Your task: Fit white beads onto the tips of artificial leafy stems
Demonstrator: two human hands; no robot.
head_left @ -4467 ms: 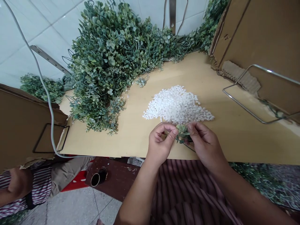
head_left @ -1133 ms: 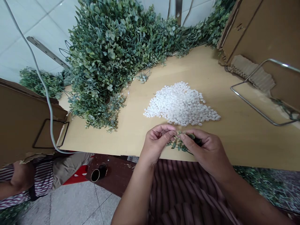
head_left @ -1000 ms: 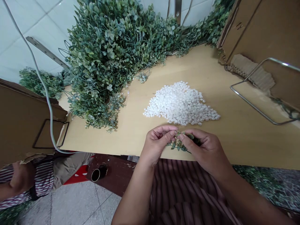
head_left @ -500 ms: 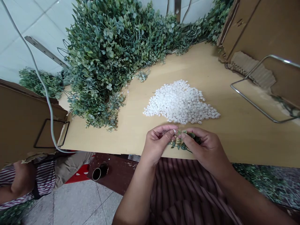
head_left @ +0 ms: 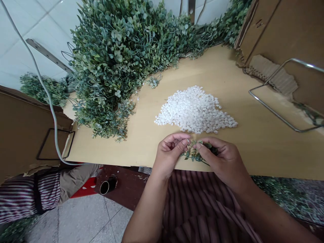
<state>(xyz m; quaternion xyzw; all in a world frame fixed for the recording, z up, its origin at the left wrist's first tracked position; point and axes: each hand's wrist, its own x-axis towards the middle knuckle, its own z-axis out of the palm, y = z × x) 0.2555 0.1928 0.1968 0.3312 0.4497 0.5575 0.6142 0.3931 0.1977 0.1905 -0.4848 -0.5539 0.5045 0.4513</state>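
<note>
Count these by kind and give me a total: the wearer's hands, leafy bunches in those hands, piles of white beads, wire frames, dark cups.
Hands: 2 (left hand, right hand)
Held leafy bunch: 1
White bead pile: 1
Wire frames: 2 (black frame, silver frame)
Dark cup: 1
Total: 7

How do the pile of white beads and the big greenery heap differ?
The bead pile is low and spread out; the greenery heap is bulkier and taller. The bead pile is made of small, white, rounded pieces, while the greenery heap is tangled, leafy green stems. Both rest on the same tan tabletop.
</note>
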